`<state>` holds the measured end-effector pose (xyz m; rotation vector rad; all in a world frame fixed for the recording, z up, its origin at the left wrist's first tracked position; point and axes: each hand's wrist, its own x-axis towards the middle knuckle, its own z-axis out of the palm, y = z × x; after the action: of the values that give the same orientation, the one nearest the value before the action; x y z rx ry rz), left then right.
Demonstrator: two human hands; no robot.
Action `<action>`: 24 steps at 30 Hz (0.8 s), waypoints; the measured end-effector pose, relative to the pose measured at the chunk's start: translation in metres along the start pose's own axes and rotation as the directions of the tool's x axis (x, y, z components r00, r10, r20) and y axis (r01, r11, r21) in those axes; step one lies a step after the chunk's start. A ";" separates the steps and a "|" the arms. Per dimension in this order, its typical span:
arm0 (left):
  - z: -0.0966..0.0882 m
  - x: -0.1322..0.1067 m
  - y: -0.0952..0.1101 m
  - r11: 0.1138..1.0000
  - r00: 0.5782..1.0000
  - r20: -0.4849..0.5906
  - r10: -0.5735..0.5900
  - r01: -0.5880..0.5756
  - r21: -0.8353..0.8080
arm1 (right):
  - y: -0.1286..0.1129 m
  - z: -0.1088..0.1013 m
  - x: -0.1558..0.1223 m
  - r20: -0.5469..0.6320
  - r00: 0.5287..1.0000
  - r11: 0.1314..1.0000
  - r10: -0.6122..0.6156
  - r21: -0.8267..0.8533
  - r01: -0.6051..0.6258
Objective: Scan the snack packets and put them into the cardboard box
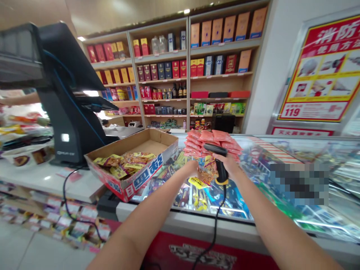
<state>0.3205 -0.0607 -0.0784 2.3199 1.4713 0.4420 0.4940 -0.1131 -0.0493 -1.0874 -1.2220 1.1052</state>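
My right hand [227, 165] grips a black corded barcode scanner [219, 160] with a yellow band, its head pointing left over a small yellow snack packet [206, 175]. My left hand [191, 168] holds that packet by its edge, close to the scanner. Left of my hands stands a cardboard box [132, 185] with an open top, holding several yellow snack packets [123, 164]. Behind my hands, a pile of pink packets [209, 141] lies on a glass-topped display freezer [264, 150]. The scanner's black cord [215, 228] hangs down past the freezer's front.
A black point-of-sale terminal [67, 97] stands on a white counter [36, 180] at left, where another person's arm [19, 99] reaches in. Wooden shelves [165, 67] of boxed bottles stand behind. A red and yellow fire-safety poster [317, 67] hangs at right.
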 end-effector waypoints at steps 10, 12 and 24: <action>-0.014 0.014 -0.054 0.739 0.796 -0.498 -0.343 -0.099 -0.666 | -0.007 0.007 -0.013 0.151 0.988 0.999 -0.026 -0.018 0.029; -0.015 0.014 -0.053 0.696 0.779 -0.523 -0.345 -0.161 -0.700 | -0.007 0.009 -0.015 0.152 0.988 1.000 -0.013 -0.022 0.017; -0.010 0.011 -0.048 0.835 0.776 -0.577 -0.254 -0.124 -0.536 | -0.005 0.009 -0.018 0.193 0.981 0.999 -0.007 -0.051 0.018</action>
<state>0.2819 -0.0306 -0.0909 1.6955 1.4108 1.5293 0.4846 -0.1309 -0.0468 -1.0289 -1.4151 1.1957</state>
